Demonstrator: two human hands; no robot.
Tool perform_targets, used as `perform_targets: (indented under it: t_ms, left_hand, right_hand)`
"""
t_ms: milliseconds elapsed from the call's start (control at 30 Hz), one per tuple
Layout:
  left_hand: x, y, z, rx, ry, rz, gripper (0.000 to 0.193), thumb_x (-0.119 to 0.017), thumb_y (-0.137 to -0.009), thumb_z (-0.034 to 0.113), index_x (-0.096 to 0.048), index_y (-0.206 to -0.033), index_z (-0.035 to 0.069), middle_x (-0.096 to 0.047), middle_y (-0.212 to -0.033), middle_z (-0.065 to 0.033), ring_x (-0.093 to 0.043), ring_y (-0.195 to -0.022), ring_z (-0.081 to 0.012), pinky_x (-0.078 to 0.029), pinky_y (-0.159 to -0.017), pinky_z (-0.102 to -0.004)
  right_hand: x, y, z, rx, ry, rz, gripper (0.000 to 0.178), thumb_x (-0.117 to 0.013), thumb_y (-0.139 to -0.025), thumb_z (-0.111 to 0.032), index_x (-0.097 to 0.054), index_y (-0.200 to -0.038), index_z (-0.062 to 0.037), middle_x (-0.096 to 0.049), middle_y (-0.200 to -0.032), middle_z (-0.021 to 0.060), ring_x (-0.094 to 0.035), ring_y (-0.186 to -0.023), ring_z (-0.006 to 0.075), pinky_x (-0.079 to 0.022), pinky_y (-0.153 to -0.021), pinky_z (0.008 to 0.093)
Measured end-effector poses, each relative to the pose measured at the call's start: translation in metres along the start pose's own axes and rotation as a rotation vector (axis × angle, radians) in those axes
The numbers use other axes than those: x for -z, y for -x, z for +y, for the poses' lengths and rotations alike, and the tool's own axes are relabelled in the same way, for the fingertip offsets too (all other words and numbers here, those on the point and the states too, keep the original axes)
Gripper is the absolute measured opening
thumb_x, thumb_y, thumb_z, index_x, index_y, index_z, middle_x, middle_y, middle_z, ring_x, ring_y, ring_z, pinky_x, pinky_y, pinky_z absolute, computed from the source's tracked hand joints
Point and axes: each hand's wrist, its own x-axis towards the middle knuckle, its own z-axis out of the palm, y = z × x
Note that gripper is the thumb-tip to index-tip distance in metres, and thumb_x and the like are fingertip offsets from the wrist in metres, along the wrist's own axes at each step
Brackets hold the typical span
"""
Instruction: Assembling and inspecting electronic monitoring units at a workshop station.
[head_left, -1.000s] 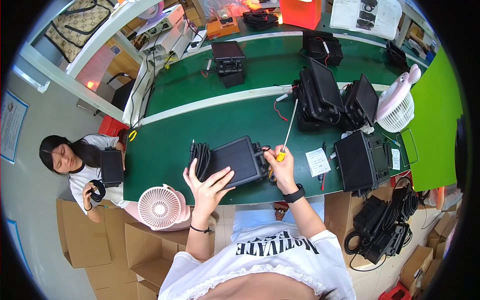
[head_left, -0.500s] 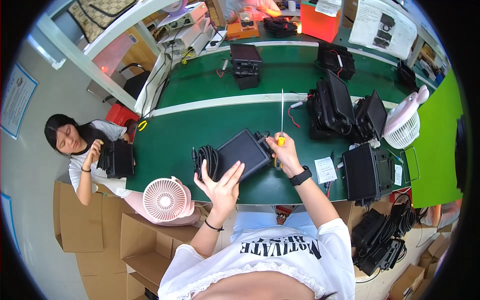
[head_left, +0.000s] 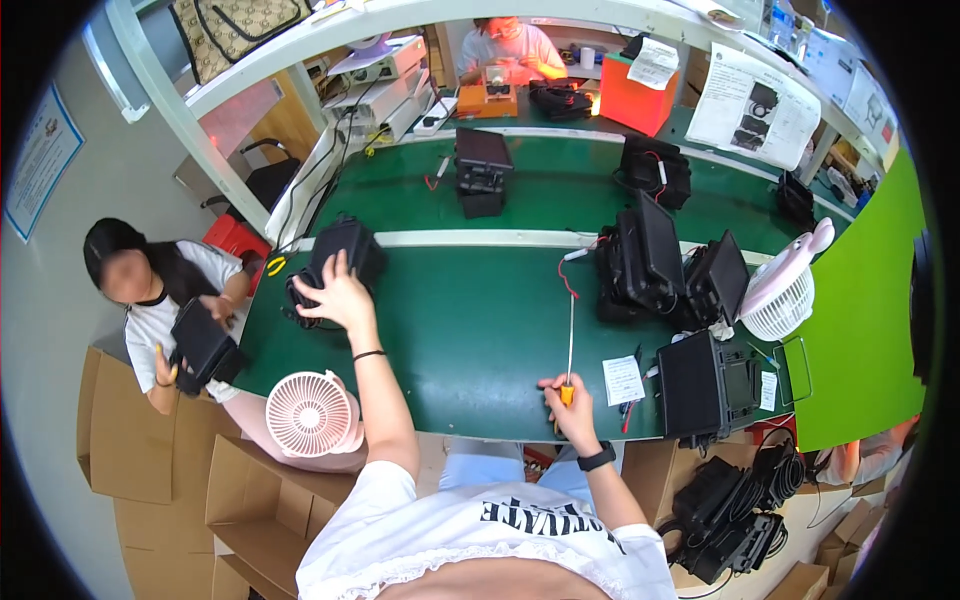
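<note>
At the left of the green table, my left hand point(head_left: 338, 298) lies with spread fingers on a black boxy device point(head_left: 350, 250) and its coiled black cable point(head_left: 300, 300). The thumb side touches the coil, and part of the device is hidden under the hand. Near the front edge, my right hand point(head_left: 572, 408) is closed around the yellow handle of a screwdriver point(head_left: 571, 340). Its long thin blade points away from me. The blade tip comes close to a red wire end point(head_left: 568, 280) by the black screen units.
Black screen units point(head_left: 640, 255) stand at the right, with a white fan point(head_left: 785, 290) behind. A paper slip point(head_left: 622, 380) lies right of my right hand. A pink fan point(head_left: 308, 412) is at the front left. Left, a co-worker holds a black device point(head_left: 205, 340). Cardboard boxes point(head_left: 270, 490) sit below.
The black device and its coil have moved from in front of me to the far left, along with my left hand. My right hand keeps the screwdriver. The co-worker has tilted their device.
</note>
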Motion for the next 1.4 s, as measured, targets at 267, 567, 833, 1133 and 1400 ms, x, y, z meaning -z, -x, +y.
perform_targets:
  t_ms: [267,567,833,1133,1400]
  left_hand:
    - [-0.006,0.005,-0.017,0.236,0.161,-0.180,0.060,-0.073,-0.077,0.058,-0.059,-0.132,0.037,-0.042,-0.150,0.0001,-0.015,-0.141,-0.0558,-0.016,-0.103,-0.0797]
    - [0.010,0.038,0.062,-0.407,0.780,0.167,0.029,-0.074,-0.078,0.014,-0.068,-0.106,0.010,-0.061,-0.121,-0.0091,-0.055,-0.117,-0.0311,-0.041,-0.103,-0.0444]
    - [-0.086,0.021,0.222,-0.360,0.970,-0.412,0.061,-0.075,-0.083,0.027,-0.052,-0.140,0.025,-0.044,-0.126,-0.0194,-0.042,-0.121,-0.0381,-0.037,-0.107,-0.0461]
    - [-0.103,0.014,0.204,-0.009,1.178,-0.302,0.026,-0.079,-0.084,0.032,-0.076,-0.097,0.009,-0.054,-0.118,-0.0123,-0.049,-0.116,-0.0287,-0.040,-0.103,-0.0387]
    - [-0.034,0.040,0.149,-0.069,1.322,-0.098,0.016,-0.079,-0.084,0.019,-0.076,-0.093,0.005,-0.052,-0.120,-0.0101,-0.053,-0.111,-0.0245,-0.042,-0.099,-0.0355]
  right_hand:
    - [0.003,0.003,-0.002,0.073,-0.069,0.015,0.009,-0.059,-0.094,-0.002,-0.053,-0.100,-0.0033,-0.073,-0.099,0.0082,-0.058,-0.065,0.0066,-0.051,-0.054,0.0230]
    - [0.007,0.001,-0.002,0.033,-0.066,0.006,0.007,-0.059,-0.094,-0.003,-0.054,-0.099,-0.0019,-0.073,-0.094,0.0078,-0.059,-0.064,0.0077,-0.051,-0.054,0.0237]
    - [0.006,0.003,-0.007,0.027,-0.038,0.019,0.006,-0.058,-0.094,-0.004,-0.054,-0.099,-0.0016,-0.073,-0.090,0.0087,-0.060,-0.058,0.0076,-0.050,-0.052,0.0243]
    - [0.007,-0.001,0.000,0.063,-0.028,0.012,0.006,-0.057,-0.095,-0.004,-0.054,-0.099,-0.0013,-0.073,-0.087,0.0090,-0.060,-0.055,0.0079,-0.050,-0.050,0.0251]
    - [0.005,0.000,0.003,0.073,-0.037,0.027,0.007,-0.058,-0.095,-0.004,-0.054,-0.099,-0.0016,-0.072,-0.085,0.0082,-0.058,-0.054,0.0077,-0.048,-0.050,0.0236]
